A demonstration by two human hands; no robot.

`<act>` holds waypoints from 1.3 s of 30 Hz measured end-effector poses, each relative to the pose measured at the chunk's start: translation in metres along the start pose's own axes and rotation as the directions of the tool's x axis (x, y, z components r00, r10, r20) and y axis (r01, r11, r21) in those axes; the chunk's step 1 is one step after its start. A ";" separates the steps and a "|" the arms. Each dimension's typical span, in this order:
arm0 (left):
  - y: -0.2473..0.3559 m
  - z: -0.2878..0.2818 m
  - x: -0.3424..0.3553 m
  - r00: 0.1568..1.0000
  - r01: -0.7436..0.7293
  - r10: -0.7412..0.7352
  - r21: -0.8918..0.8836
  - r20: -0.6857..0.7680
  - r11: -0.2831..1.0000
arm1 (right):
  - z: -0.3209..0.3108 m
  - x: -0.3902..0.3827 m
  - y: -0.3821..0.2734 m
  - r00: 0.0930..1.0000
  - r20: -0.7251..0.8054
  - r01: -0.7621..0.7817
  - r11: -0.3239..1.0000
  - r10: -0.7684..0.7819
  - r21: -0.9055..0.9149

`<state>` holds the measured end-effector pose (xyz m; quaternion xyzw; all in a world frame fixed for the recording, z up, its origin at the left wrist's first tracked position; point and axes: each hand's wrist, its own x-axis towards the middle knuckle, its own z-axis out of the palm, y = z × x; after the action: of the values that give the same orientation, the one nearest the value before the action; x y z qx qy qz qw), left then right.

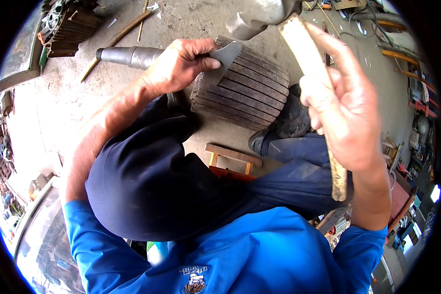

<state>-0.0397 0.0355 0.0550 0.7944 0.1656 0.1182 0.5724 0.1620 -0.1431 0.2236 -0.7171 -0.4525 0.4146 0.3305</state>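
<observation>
Upper centre: my left hand (179,63) pinches a grey sheet (224,59) against the ribbed drum (247,90); my right hand (348,112) grips a wooden stick (306,49).

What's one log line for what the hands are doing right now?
left hand: presses grey wedge on slotted rotor | right hand: holds wooden stick raised above rotor | shaft: lies on concrete floor

head cam | worn on head | looks steeply down | close over hands | fisheye
</observation>
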 end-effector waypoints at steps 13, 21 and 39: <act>0.001 0.003 -0.008 0.999 -0.029 0.028 0.020 0.017 0.999 | 0.011 -0.008 -0.008 0.998 -0.003 0.068 0.996 -0.068 0.049; 0.008 -0.001 -0.007 0.999 0.023 -0.025 0.080 0.023 0.997 | 0.007 -0.011 -0.007 1.000 0.005 0.022 1.000 -0.022 -0.003; -0.005 0.004 -0.013 0.995 -0.101 0.102 0.077 -0.005 0.992 | 0.008 -0.024 -0.002 0.998 0.027 0.066 0.997 -0.065 -0.026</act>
<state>-0.0511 0.0285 0.0491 0.8227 0.1319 0.1443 0.5338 0.1480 -0.1632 0.2288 -0.7008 -0.4856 0.4065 0.3283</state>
